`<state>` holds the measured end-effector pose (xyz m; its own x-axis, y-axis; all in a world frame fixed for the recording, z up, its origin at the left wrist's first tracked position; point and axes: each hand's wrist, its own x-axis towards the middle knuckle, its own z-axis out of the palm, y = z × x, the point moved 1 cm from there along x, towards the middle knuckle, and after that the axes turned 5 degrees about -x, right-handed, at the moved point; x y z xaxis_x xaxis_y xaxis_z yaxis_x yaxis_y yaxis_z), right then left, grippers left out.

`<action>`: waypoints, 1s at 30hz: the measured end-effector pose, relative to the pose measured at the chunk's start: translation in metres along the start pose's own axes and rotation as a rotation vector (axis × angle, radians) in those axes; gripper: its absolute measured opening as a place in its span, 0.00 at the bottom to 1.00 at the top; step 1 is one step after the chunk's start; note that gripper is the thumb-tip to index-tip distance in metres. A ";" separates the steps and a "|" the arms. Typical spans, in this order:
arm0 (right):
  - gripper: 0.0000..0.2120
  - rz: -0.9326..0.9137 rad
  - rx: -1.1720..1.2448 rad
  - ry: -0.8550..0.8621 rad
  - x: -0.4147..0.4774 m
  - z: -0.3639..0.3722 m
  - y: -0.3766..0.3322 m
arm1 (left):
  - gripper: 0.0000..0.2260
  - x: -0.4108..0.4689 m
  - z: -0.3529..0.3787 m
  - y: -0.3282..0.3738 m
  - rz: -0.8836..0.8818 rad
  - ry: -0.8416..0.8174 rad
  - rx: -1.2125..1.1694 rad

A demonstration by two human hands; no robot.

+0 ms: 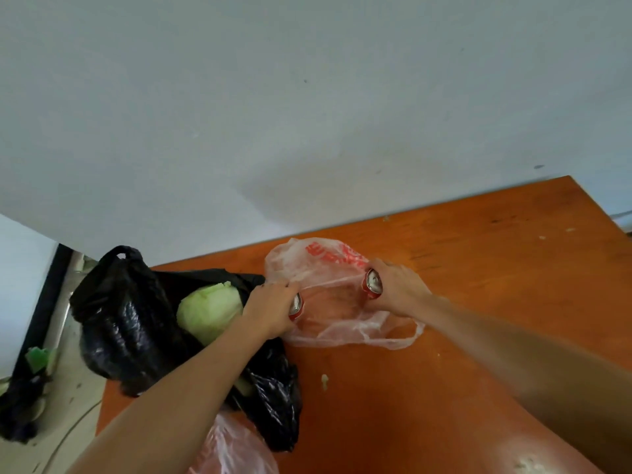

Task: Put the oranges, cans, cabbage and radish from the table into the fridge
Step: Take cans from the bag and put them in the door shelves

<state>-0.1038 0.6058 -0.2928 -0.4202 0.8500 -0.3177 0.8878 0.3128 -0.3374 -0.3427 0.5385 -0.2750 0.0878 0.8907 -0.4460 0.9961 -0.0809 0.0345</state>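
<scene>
My left hand (272, 307) grips a red can (296, 306) at the left side of a clear plastic bag with red print (328, 265). A second red can (372, 283) is held in my right hand (398, 285) at the bag's right side. Both cans show their silver tops. The bag lies open and crumpled on the orange table (478, 268) between my hands. A pale green cabbage (210, 307) sits in a black plastic bag (126, 319) just left of my left hand. No oranges or radish can be made out.
Another pinkish plastic bag (236, 449) lies at the table's near edge. The table stands against a white wall (307, 97). On the floor at the left are a dark bag (20, 408) and a green item (39, 359). Small crumbs dot the table.
</scene>
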 end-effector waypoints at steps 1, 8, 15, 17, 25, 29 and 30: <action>0.35 0.028 0.054 0.034 -0.006 -0.004 -0.001 | 0.33 -0.005 -0.004 0.000 0.004 0.049 -0.045; 0.33 0.123 0.295 0.312 -0.066 -0.055 -0.018 | 0.37 -0.040 -0.061 0.021 0.165 0.300 -0.058; 0.34 0.192 0.295 0.499 -0.147 -0.097 -0.011 | 0.32 -0.067 -0.120 0.058 0.356 0.528 0.153; 0.35 0.240 0.287 0.528 -0.175 -0.104 -0.002 | 0.29 -0.074 -0.131 0.080 0.423 0.560 0.087; 0.37 0.452 0.257 0.682 -0.336 -0.121 0.066 | 0.31 -0.112 -0.152 0.220 0.689 0.544 -0.029; 0.35 0.621 0.241 0.800 -0.456 -0.114 0.110 | 0.33 -0.148 -0.146 0.328 0.857 0.540 -0.044; 0.34 0.670 0.226 0.823 -0.490 -0.110 0.121 | 0.33 -0.161 -0.142 0.358 0.907 0.536 -0.058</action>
<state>0.2302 0.2734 -0.0804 0.4661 0.8691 0.1654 0.7998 -0.3341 -0.4987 0.0010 0.4291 -0.0640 0.7768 0.5895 0.2215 0.5537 -0.8069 0.2057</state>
